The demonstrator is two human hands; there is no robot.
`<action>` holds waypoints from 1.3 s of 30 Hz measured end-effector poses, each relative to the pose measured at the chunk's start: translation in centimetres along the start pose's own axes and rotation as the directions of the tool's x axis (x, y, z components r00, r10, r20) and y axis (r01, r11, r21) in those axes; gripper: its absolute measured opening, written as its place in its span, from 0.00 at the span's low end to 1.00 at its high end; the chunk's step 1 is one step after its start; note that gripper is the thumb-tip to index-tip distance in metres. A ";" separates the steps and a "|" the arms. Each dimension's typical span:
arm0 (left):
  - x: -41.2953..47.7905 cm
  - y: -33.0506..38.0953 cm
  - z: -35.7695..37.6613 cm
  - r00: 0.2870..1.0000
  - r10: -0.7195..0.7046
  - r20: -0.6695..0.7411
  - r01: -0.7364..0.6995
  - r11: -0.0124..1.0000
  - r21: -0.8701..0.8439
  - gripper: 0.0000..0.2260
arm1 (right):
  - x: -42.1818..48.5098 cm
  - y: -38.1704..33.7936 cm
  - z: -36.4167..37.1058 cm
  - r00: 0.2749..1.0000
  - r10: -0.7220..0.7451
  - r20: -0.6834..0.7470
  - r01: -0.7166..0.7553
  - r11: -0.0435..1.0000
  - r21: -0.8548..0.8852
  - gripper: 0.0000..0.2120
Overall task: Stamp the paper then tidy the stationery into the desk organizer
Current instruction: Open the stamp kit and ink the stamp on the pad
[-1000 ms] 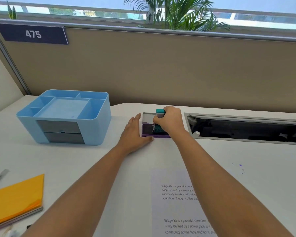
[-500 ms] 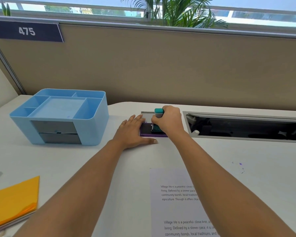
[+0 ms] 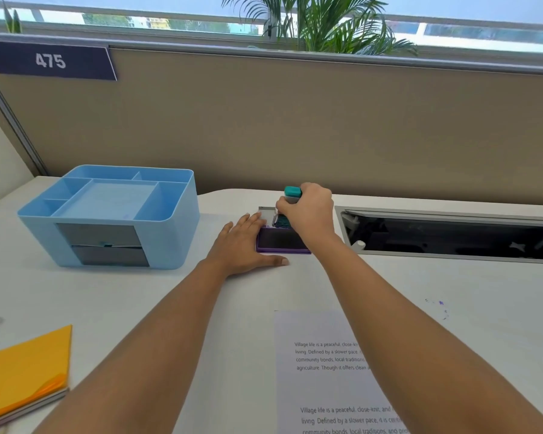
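Lifted since a second ago: stamp now clear of the ink pad, earlier pressed down on it. Near left corner of surface: yellow notebook. Far left: blue desk organizer, compartments looking empty. Left hand flat, fingers spread, bracing pad's left edge, thumb along its front. Pad near the far edge, centre. Right hand fingers pinched around stamp body, teal cap showing above. Probably light, rigid plastic; best gripped on the sides, inked face kept off skin. Paper at near edge, centre-right, unstamped, thin and likely to slide; needs holding.
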State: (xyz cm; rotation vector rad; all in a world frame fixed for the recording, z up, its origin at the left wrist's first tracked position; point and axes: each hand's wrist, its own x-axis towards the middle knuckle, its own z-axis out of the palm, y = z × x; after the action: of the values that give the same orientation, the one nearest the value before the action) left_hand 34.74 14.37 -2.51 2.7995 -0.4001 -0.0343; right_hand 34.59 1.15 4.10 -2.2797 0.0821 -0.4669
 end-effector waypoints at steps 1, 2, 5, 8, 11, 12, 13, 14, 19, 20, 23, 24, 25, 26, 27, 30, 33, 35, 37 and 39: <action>0.0 0.0 0.0 1.000 -0.002 0.001 0.002 1.000 0.002 0.43 | 0.1 0.0 0.2 1.000 0.007 0.013 -0.007 1.000 -0.006 0.13; 0.1 0.0 0.1 1.000 -0.004 0.002 0.004 1.000 0.003 0.43 | 0.1 0.1 0.5 1.000 0.015 0.026 -0.015 1.000 -0.013 0.13; 0.0 -0.1 0.1 1.000 -0.005 0.002 0.005 1.000 0.001 0.43 | 0.2 0.3 1.2 0.997 0.040 0.061 -0.038 0.999 -0.037 0.13; 0.0 -0.1 0.1 1.000 -0.002 -0.002 0.002 1.000 -0.001 0.43 | 0.2 0.5 1.4 0.995 0.064 0.074 -0.060 0.997 -0.055 0.13; 0.0 0.0 0.1 1.000 -0.002 -0.001 0.002 1.000 0.004 0.43 | 0.6 0.3 1.6 0.993 0.079 0.089 -0.071 0.994 -0.086 0.14; 0.0 0.0 0.1 1.000 -0.003 -0.001 0.003 1.000 0.006 0.43 | 0.9 0.2 1.6 0.992 0.087 0.097 -0.078 0.992 -0.095 0.14; 0.0 0.0 0.1 1.000 -0.004 -0.002 0.004 1.000 0.006 0.43 | 1.1 0.1 1.7 0.990 0.097 0.106 -0.085 0.991 -0.108 0.14; 0.0 0.0 0.1 1.000 -0.005 -0.001 0.005 1.000 0.006 0.43 | 1.4 0.0 1.7 0.988 0.106 0.116 -0.091 0.988 -0.121 0.15; -0.1 0.1 0.1 1.000 -0.011 -0.005 0.011 1.000 -0.007 0.43 | 1.5 -0.1 1.9 0.985 0.122 0.122 -0.106 0.986 -0.127 0.15; 0.0 0.0 0.1 1.000 -0.012 -0.006 0.012 1.000 -0.010 0.43 | 1.2 -0.1 2.0 0.988 0.119 0.103 -0.108 0.988 -0.107 0.14; 0.0 0.0 0.2 1.000 -0.013 -0.001 0.013 1.000 -0.020 0.44 | -0.2 0.1 2.0 0.994 0.103 0.035 -0.100 0.993 -0.058 0.13; 0.0 0.0 0.2 1.000 -0.016 0.005 0.016 1.000 -0.023 0.46 | -0.8 0.2 2.0 0.996 0.090 0.019 -0.089 0.995 -0.055 0.13; 0.0 0.0 0.2 1.000 -0.019 0.011 0.019 0.999 -0.026 0.47 | -1.3 0.3 2.1 0.997 0.078 0.004 -0.078 0.996 -0.054 0.13; 0.0 0.0 0.2 1.000 -0.017 0.016 0.017 0.999 -0.027 0.47 | -1.8 0.4 2.1 0.998 0.069 -0.007 -0.070 0.996 -0.054 0.12; 0.0 -0.1 0.2 1.000 -0.012 0.016 0.012 1.000 -0.027 0.45 | -2.2 0.4 2.2 0.998 0.063 -0.017 -0.064 0.996 -0.054 0.12; 0.0 -0.1 0.2 1.000 -0.003 0.007 0.003 1.000 -0.019 0.42 | -2.4 0.4 2.3 0.998 0.062 -0.025 -0.064 0.997 -0.049 0.12; 0.0 0.0 0.2 1.000 -0.012 0.014 0.012 1.000 -0.029 0.44 | -1.6 0.2 2.3 0.996 0.085 -0.004 -0.085 0.996 -0.031 0.13; -0.1 0.1 0.2 1.000 -0.010 0.002 0.011 0.999 -0.036 0.44 | -0.7 0.1 2.3 0.994 0.105 0.014 -0.104 0.994 -0.029 0.13; 0.0 0.0 0.2 1.000 -0.016 -0.007 0.016 0.999 -0.030 0.43 | 0.1 -0.2 2.2 0.992 0.120 0.048 -0.117 0.992 -0.054 0.13; 0.0 0.0 0.2 1.000 -0.017 -0.003 0.017 1.000 -0.022 0.43 | 0.9 -0.3 2.1 0.988 0.130 0.084 -0.123 0.988 -0.089 0.13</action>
State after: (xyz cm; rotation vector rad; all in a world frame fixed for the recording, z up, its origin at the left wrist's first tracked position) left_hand 34.71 14.28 -2.67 2.7812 -0.3732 -0.0373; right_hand 36.11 2.66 3.29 -2.3576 0.2034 -0.2988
